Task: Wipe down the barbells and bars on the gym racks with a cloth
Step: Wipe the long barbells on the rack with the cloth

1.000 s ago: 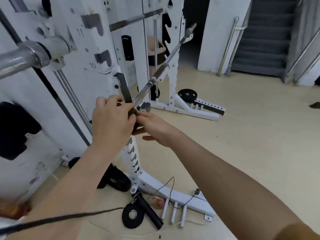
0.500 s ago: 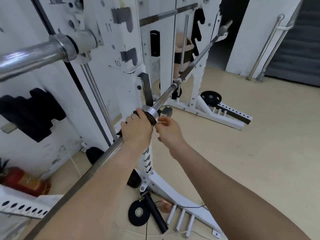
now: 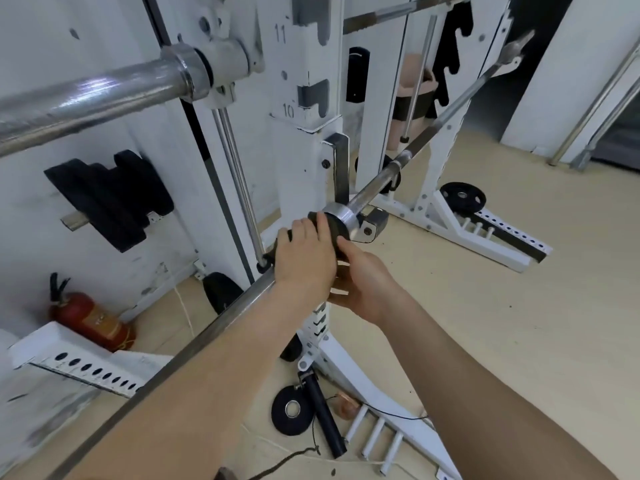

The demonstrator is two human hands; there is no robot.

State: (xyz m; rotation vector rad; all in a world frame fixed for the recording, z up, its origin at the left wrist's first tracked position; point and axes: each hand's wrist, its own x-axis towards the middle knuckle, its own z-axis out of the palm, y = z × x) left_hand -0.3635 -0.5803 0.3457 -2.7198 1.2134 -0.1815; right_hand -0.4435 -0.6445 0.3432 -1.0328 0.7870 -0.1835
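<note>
A long steel barbell (image 3: 375, 190) runs diagonally from lower left to upper right and rests on the hook of the white rack (image 3: 304, 143). A dark cloth (image 3: 331, 226) is wrapped around the bar's sleeve just on my side of the shiny collar (image 3: 342, 213). My left hand (image 3: 304, 259) grips over the top of the cloth and the bar. My right hand (image 3: 369, 289) cups it from below, with the thumb pressed on the cloth's edge. Most of the cloth is hidden under my hands.
A second thick chrome bar (image 3: 104, 93) juts out at upper left. Black weight plates (image 3: 110, 199) hang on a wall peg. A red fire extinguisher (image 3: 91, 323) lies at the left. A black floor plate (image 3: 292, 408), a black roller and a cord lie by the rack's foot.
Both hands and the cloth have slid along the barbell toward me, from the thin shaft by the hook, past the collar, onto the sleeve. My view has swung left.
</note>
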